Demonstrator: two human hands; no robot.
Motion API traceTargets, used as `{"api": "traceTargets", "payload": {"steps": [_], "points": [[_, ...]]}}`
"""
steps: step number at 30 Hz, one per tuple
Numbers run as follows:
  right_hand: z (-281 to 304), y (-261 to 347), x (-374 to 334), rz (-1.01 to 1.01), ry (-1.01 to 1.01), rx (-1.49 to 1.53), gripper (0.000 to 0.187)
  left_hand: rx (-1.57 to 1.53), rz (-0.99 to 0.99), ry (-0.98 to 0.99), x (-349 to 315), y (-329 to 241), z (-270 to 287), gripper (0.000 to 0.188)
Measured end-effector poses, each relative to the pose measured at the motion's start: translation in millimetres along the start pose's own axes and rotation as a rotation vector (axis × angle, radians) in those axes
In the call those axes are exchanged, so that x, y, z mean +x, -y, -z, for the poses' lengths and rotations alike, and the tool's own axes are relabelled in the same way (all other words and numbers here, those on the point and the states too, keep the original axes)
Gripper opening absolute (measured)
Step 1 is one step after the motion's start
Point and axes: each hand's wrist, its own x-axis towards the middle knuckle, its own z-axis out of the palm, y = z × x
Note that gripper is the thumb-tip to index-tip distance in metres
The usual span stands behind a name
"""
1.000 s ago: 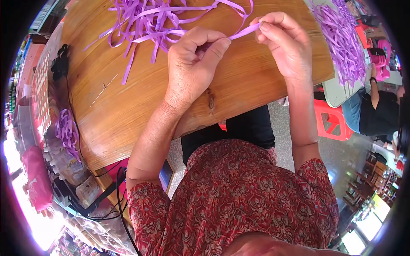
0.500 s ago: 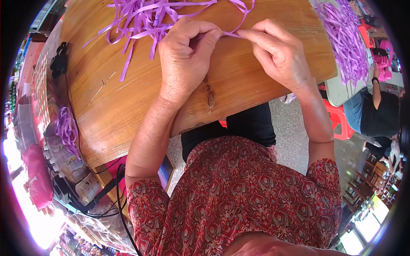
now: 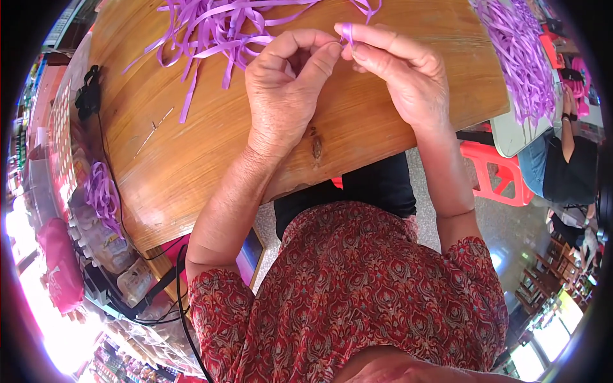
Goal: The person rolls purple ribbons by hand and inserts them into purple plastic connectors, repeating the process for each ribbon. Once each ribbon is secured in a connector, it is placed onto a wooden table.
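A narrow purple ribbon [image 3: 347,32] is wrapped over the index finger of my right hand [image 3: 405,76], just behind the fingertip. That hand's thumb and index finger close on it. My left hand [image 3: 287,83] pinches the same ribbon between thumb and index finger, its fingertips nearly touching the right ones. Both hands are raised at the far middle of the wooden table [image 3: 211,166]. Beyond my left hand lies a tangled heap of purple ribbons [image 3: 217,29]. The ribbon's ends are hidden by my fingers.
A thin metal tool [image 3: 153,131] lies at the table's left, near a black cable clip [image 3: 88,89]. More purple ribbons hang at the left edge [image 3: 102,195] and pile on a white table [image 3: 517,137] at right. A red stool [image 3: 498,172] and another person [image 3: 568,166] are there.
My right hand has moved left and up against my left hand. The ribbon, stretched between the hands before, now loops over my right index finger.
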Motion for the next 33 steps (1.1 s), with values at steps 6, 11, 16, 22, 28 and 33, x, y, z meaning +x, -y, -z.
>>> {"api": "traceTargets", "payload": {"steps": [6,11,16,22,28,33], "points": [[-0.6,-3.1,2.3,0.262,-0.021,-0.444,0.028,0.157,-0.093,0.034,-3.3,0.8,1.6,0.012],[-11.2,0.1,0.5,0.349,-0.073,-0.61,0.028,0.204,-0.141,0.007,-4.4,-0.5,-1.0,0.012],[-16.3,-0.8,-2.8,0.262,-0.088,-0.565,0.025,0.152,0.006,-0.08,-2.5,0.7,-0.4,0.01],[3.4,-2.9,4.3,-0.135,0.066,0.099,0.02,-0.086,0.103,0.035,-4.1,-12.3,0.0,0.009],[2.2,-2.3,1.4,0.17,0.07,-0.473,0.024,-0.007,0.286,0.014,-1.3,-19.1,4.4,0.011],[12.0,8.4,7.8,0.481,0.188,-0.955,0.033,-0.065,0.289,0.031,0.2,-12.0,9.6,0.011]]}}
